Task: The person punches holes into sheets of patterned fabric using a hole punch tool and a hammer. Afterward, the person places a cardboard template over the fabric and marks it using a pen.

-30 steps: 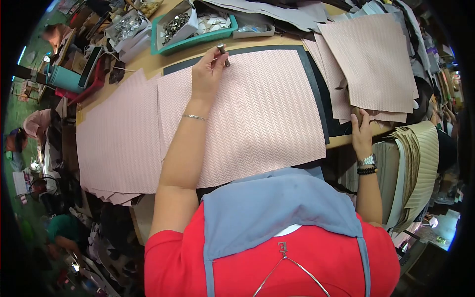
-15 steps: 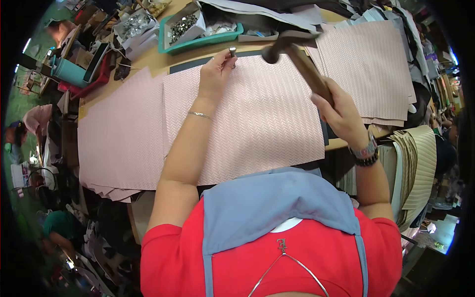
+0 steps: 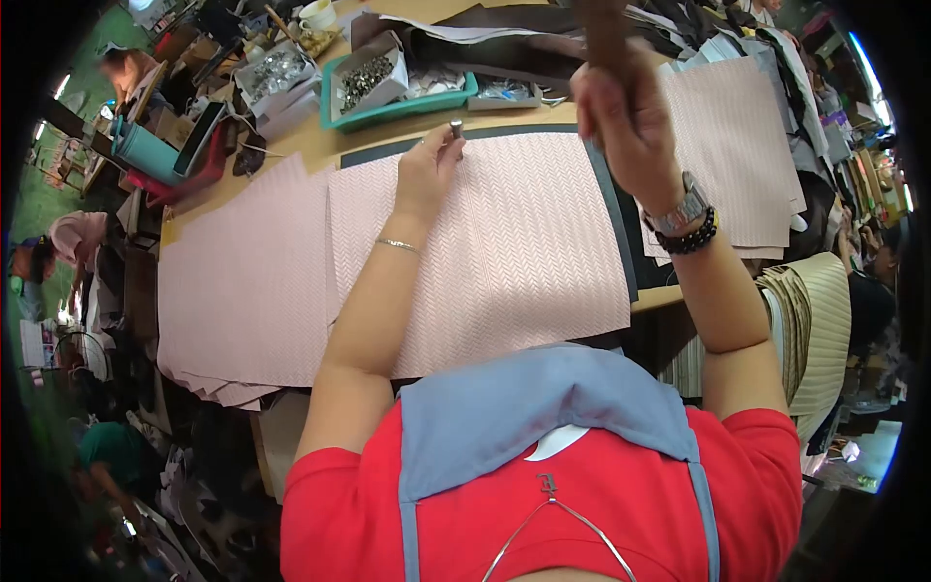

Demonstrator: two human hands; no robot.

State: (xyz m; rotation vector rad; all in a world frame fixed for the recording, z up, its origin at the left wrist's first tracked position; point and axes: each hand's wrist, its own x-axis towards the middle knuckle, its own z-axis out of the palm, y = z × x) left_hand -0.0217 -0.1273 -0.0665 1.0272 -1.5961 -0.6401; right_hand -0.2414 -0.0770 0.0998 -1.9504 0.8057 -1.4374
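My left hand (image 3: 429, 177) is closed around a short metal punch (image 3: 457, 128), held upright near the far edge of a pink herringbone-textured sheet (image 3: 504, 262). Only the punch's top end shows above my fingers. Raised over the right side of the table, my right hand (image 3: 635, 131) grips a hammer by its wooden handle (image 3: 606, 39). The hammer's head is beyond the top edge of the view. Beneath the pink sheet lies a dark board (image 3: 611, 194), its border showing at the back and right.
More pink sheets (image 3: 242, 281) are stacked at left, with another stack (image 3: 727, 145) at right. Behind them stands a teal tray (image 3: 388, 114) with a box of small metal parts (image 3: 367, 82). Quilted cream pieces (image 3: 819, 330) hang at lower right. Other people work at both sides.
My right hand has lifted the hammer up and away from the punch, toward the top of the view. My left hand stays in nearly the same place with the punch.
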